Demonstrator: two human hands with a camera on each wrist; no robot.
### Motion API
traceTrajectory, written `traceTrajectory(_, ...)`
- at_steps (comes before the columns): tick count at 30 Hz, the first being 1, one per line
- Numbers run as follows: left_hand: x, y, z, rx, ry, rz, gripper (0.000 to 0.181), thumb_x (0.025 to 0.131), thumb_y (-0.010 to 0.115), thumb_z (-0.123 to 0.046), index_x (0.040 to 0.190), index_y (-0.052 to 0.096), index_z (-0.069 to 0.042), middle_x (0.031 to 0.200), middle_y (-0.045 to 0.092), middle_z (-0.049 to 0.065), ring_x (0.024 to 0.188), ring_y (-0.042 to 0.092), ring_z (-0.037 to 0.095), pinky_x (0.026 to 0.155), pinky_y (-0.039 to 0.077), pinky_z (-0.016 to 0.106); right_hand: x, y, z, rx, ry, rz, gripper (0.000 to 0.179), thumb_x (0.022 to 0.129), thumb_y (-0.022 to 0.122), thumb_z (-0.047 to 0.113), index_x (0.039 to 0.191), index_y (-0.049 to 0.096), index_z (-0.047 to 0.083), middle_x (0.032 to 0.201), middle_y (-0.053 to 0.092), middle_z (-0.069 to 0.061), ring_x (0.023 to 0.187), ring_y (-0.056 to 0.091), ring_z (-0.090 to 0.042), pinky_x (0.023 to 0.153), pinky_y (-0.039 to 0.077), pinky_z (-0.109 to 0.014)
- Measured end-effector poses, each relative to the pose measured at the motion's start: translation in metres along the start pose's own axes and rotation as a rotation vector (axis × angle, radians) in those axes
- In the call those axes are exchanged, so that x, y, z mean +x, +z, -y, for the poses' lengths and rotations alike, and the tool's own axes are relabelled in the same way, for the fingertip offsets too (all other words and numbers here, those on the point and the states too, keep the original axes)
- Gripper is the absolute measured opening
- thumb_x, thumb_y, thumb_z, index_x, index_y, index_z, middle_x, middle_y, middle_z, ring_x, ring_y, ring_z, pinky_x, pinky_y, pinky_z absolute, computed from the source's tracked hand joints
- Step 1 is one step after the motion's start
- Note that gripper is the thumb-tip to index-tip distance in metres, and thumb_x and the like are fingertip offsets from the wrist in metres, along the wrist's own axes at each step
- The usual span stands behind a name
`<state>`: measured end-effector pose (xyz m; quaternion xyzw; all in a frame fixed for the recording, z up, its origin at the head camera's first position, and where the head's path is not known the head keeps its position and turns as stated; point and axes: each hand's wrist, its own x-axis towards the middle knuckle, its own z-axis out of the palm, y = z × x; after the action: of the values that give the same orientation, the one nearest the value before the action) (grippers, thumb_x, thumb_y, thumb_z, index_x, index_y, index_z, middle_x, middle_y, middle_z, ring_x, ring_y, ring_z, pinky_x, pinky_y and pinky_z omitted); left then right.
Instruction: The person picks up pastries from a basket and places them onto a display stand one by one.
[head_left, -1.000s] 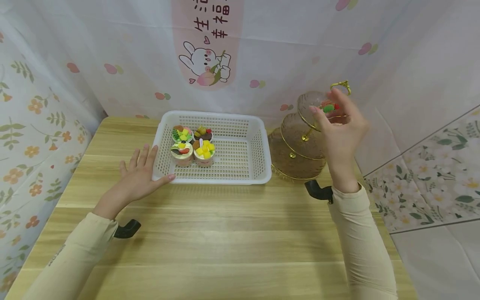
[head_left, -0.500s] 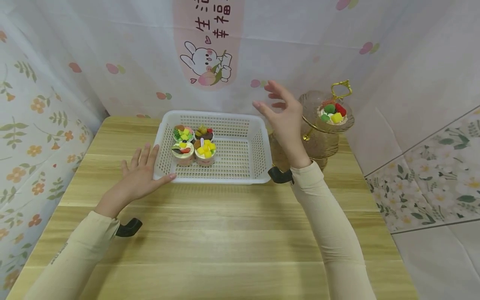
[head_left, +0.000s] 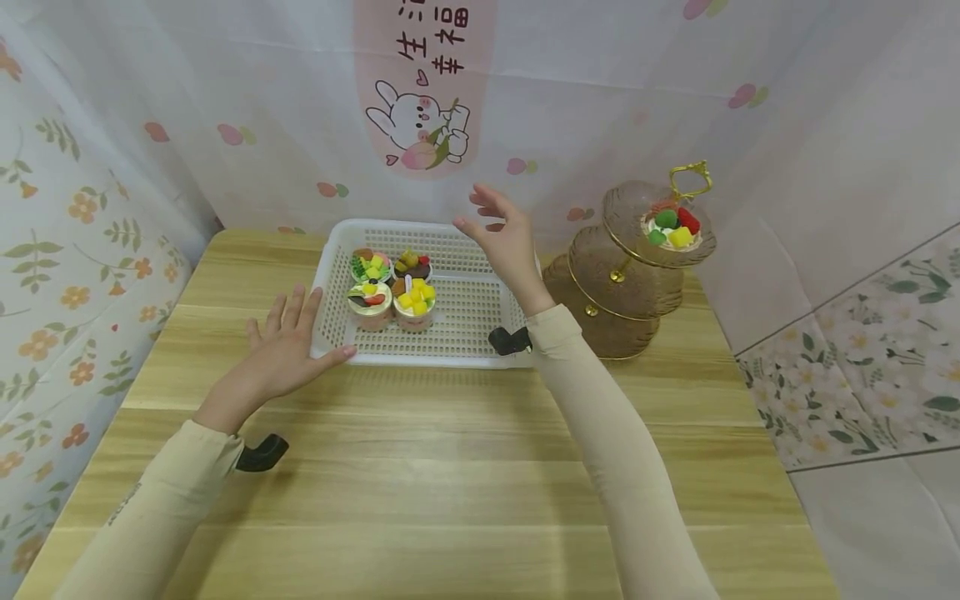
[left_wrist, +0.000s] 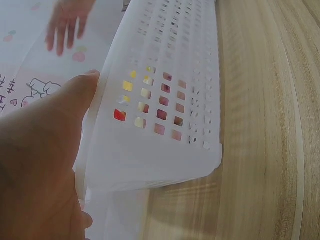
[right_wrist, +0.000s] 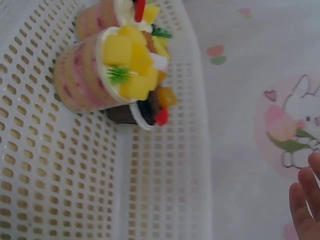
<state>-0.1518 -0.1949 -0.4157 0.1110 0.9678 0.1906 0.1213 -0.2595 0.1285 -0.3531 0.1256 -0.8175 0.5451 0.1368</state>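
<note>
— Swung left since a second ago: right hand (head_left: 504,237), away from the tiered stand (head_left: 626,287) to over the white basket's (head_left: 450,362) far edge, near the far right corner. Fingers loosely bent, nothing held.

— And the rest, biggest first?

— On the wooden table (head_left: 420,500), towards its far edge: tiered stand at right, white basket left of it. At the basket's left edge, left hand (head_left: 281,346), spread, touching, gripping nothing, same place as then.

— Then the dessert cups (head_left: 371,307)?

— Four inside, clustered towards the basket's left edge, with the yellow-topped cup (head_left: 413,304) nearest the middle. On the stand's top tier, a fifth cup (head_left: 671,231).

— How to handle the yellow-topped cup?

— Probably as light, stiff-walled, slightly slippery. Best held round the side wall, below the yellow cubes (right_wrist: 120,50). Possibly fragile on top; too blurred from the right wrist to be sure.
</note>
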Motion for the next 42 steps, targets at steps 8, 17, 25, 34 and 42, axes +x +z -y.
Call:
traceTrajectory(8,0.0,0.0,-0.001,-0.018,-0.001,0.002,0.11,0.088,0.043,-0.078,0.159,-0.011,-0.013,0.164,-0.018,0.021,0.149,-0.014,0.054,0.104,-0.004,0.085,0.002,0.025,-0.028,-0.013,0.109,0.091,0.059,0.09,0.073,0.03,0.143,0.053,0.016,0.137,0.062,-0.012,0.126,0.054,-0.029,0.103,0.047,-0.043)
traceTrajectory(17,-0.002,0.0,0.0,-0.021,-0.016,0.003,0.11,0.089,0.044,-0.076,0.159,-0.011,-0.012,0.164,-0.02,0.02,0.149,-0.014,0.054,0.104,-0.005,0.085,0.003,0.047,-0.054,0.013,0.285,0.203,0.052,0.094,0.068,0.029,0.143,0.053,0.021,0.139,0.06,-0.01,0.131,0.052,-0.026,0.107,0.046,-0.045)
traceTrajectory(25,-0.001,0.0,0.0,-0.02,-0.018,-0.008,0.11,0.089,0.045,-0.076,0.159,-0.008,-0.012,0.165,-0.017,0.021,0.149,-0.012,0.054,0.104,-0.004,0.085,0.001,0.063,-0.073,-0.092,0.329,0.27,0.051,0.094,0.068,0.024,0.142,0.054,0.017,0.14,0.059,-0.013,0.131,0.053,-0.029,0.11,0.044,-0.044)
traceTrajectory(34,0.0,0.001,0.001,-0.018,-0.02,-0.014,0.109,0.088,0.045,-0.076,0.159,-0.009,-0.013,0.165,-0.017,0.02,0.15,-0.013,0.053,0.105,-0.004,0.084,0.0,0.073,-0.083,-0.15,0.338,0.313,0.052,0.093,0.069,0.025,0.143,0.053,0.018,0.142,0.059,-0.008,0.133,0.051,-0.028,0.112,0.043,-0.043)
traceTrajectory(42,0.0,0.002,0.002,-0.018,-0.027,-0.011,0.109,0.088,0.044,-0.077,0.159,-0.01,-0.013,0.165,-0.016,0.021,0.15,-0.014,0.052,0.105,-0.004,0.084,-0.001,0.075,-0.084,-0.107,0.383,0.415,0.051,0.098,0.06,0.024,0.147,0.047,0.022,0.149,0.052,-0.001,0.139,0.048,-0.024,0.113,0.042,-0.043)
